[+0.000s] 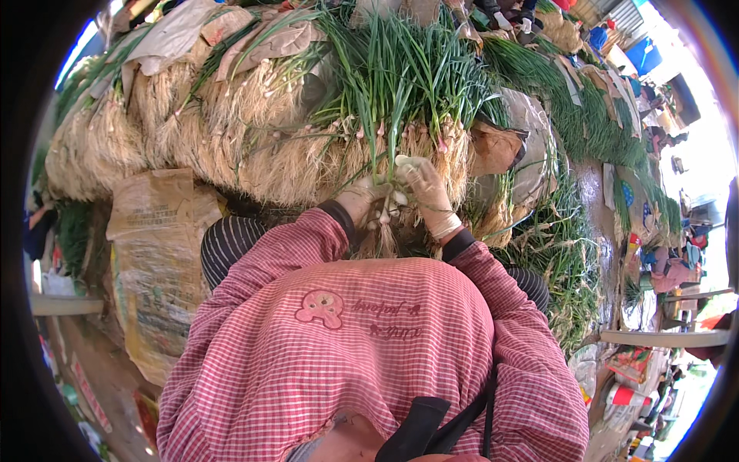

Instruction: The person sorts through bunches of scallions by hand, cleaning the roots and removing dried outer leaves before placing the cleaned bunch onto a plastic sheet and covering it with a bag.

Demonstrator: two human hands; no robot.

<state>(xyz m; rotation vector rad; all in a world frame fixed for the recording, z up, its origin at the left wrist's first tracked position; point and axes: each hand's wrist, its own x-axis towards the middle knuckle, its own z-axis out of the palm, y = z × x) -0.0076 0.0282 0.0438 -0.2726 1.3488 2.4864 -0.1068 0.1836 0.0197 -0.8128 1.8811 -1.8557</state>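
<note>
Several young garlic plants (387, 219) are between my two gloved hands in front of my chest, with pale bulbs and stringy roots hanging down and green leaves pointing away from me. My left hand (360, 199), in a whitish glove, is closed round the stems from the left side. From the right, my right hand (428, 194), also gloved, bends its fingers against the same stems just above the bulbs. The fingertips are partly hidden by the plants. Directly beyond my hands lies a heap of green garlic (400, 69), its pinkish bulbs and roots facing me.
Long root bundles (231, 138) hang along the heap to the left. A worn woven sack (154, 269) lies beside my left knee. Loose green leaves (558, 262) cover the ground at right, next to a brown paper sheet (496, 146). Another person's gloved hands (512, 23) show at the far side.
</note>
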